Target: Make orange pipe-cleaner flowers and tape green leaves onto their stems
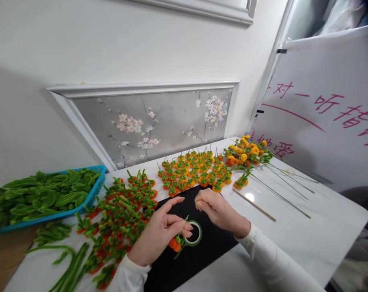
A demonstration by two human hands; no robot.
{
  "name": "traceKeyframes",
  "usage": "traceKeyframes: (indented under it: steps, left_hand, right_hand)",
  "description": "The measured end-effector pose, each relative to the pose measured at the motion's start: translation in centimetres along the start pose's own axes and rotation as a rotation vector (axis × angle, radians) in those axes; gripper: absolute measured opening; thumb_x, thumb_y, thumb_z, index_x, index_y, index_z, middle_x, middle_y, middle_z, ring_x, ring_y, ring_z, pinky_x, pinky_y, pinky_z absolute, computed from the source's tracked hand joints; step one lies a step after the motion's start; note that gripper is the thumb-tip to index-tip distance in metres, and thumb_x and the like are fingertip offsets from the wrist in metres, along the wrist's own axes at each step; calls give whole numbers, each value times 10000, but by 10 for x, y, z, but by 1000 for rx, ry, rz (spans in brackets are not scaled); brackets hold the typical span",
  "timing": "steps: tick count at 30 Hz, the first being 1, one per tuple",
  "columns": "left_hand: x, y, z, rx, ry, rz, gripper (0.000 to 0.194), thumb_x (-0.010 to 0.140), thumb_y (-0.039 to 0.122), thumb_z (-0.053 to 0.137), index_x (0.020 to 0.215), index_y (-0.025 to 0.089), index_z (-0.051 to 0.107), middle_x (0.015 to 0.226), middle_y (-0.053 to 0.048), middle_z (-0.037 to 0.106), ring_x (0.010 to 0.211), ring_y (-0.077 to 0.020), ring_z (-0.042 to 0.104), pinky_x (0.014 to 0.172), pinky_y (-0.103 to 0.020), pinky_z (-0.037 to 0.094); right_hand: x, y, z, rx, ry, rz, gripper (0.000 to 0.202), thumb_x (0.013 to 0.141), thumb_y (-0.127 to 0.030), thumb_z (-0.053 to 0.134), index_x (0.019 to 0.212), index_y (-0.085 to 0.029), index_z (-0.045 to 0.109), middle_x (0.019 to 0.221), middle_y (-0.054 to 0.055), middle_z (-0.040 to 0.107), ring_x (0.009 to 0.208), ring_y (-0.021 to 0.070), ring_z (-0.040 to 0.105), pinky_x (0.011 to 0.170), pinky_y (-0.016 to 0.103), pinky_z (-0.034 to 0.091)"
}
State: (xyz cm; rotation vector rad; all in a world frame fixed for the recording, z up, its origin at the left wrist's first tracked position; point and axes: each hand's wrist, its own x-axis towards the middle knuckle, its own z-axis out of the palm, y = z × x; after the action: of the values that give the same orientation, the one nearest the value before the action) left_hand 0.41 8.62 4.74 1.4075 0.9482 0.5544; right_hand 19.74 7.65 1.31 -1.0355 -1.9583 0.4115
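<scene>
My left hand [165, 227] is closed in a pinch over the black mat [171, 271], with an orange flower [175, 244] hanging below its fingers. Beside those fingertips, a green tape roll [199, 239] with a white core rests on the mat. My right hand [214, 207] is raised to the right of the roll, its fingers curled together; whatever they hold, if anything, is hidden. Orange flowers with green stems [119, 215] crowd the table left of the mat, and yellow-orange ones [192, 168] stand behind it.
A blue basket [103, 178] of green fuzzy leaves sits at the left. At the back right lies a bunch of yellow flowers [247, 150] with long stems. A thin stick [255, 205] lies on the white table [317, 227]. The wall [110, 48] rises behind.
</scene>
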Motion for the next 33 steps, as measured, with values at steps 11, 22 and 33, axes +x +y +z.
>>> traceKeyframes:
  steps: [11, 22, 33]
  left_hand:
    - [3, -3, 6, 106, 55, 27, 539, 773, 224, 585, 1261, 139, 373, 686, -8, 719, 674, -181, 688, 697, -308, 503]
    - [3, -8, 2, 142, 33, 34, 539, 695, 153, 638, 1207, 155, 468, 770, -6, 677, 727, -165, 643, 714, -286, 480]
    - [4, -11, -4, 439, 115, 93, 525, 715, 162, 570, 1237, 200, 528, 648, 35, 656, 617, -154, 579, 631, -255, 443]
  right_hand:
    - [1, -9, 7, -80, -295, -20, 163, 921, -158, 441, 783, -179, 525, 794, -18, 603, 723, 100, 538, 692, 225, 349]
    - [-3, -7, 10, -300, -258, -187, 204, 900, -185, 439, 707, -170, 500, 687, -10, 537, 629, 114, 484, 633, 267, 302]
    - [-1, -6, 15, -388, -223, -323, 195, 926, -139, 406, 824, -177, 567, 790, 13, 601, 718, 134, 462, 678, 305, 279]
